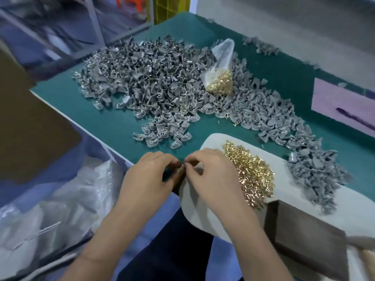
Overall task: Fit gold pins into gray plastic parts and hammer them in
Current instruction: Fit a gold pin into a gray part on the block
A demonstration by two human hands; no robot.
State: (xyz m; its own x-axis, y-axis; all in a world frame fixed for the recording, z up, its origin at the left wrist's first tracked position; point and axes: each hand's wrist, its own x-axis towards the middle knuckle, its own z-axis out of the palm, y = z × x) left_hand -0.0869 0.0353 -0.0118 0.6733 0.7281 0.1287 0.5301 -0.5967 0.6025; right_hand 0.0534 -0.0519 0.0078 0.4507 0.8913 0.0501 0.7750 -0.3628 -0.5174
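My left hand (pixel 149 175) and my right hand (pixel 211 179) meet fingertip to fingertip at the near edge of the green table (pixel 113 120). Between them they pinch a small gray plastic part (pixel 182 164), mostly hidden by the fingers; whether a pin is in it I cannot tell. A heap of loose gold pins (pixel 250 173) lies on a white pad (pixel 300 195) just right of my right hand. A large pile of gray plastic parts (pixel 154 82) covers the middle of the table.
A clear bag of gold pins (pixel 220 78) stands in the gray pile. A smaller heap of gray parts (pixel 318 175) lies at the right. A dark block (pixel 308 240) sits on the pad near me. A plastic-lined bin (pixel 50 209) is at the lower left.
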